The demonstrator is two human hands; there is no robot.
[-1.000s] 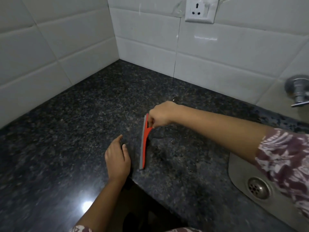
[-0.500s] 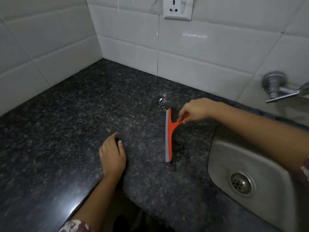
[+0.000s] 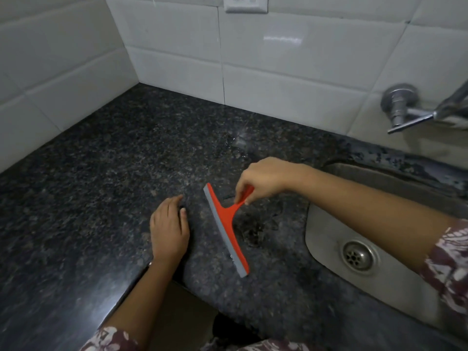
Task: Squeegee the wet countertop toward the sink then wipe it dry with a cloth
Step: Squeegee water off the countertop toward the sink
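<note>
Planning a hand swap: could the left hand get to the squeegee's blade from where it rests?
Probably yes. The left hand lies flat on the countertop beside the squeegee, with only bare stone between them.

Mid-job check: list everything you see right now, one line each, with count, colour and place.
squeegee: one, orange with grey blade, on the countertop left of the sink
countertop: one, dark speckled granite, wet patches near the squeegee
sink: one, steel, right, drain visible
tap: one, chrome, on the right wall
wall socket: one, white, top centre
wall tiles: white, behind and left
left hand: flat on the countertop
right hand: gripping the squeegee handle
</note>
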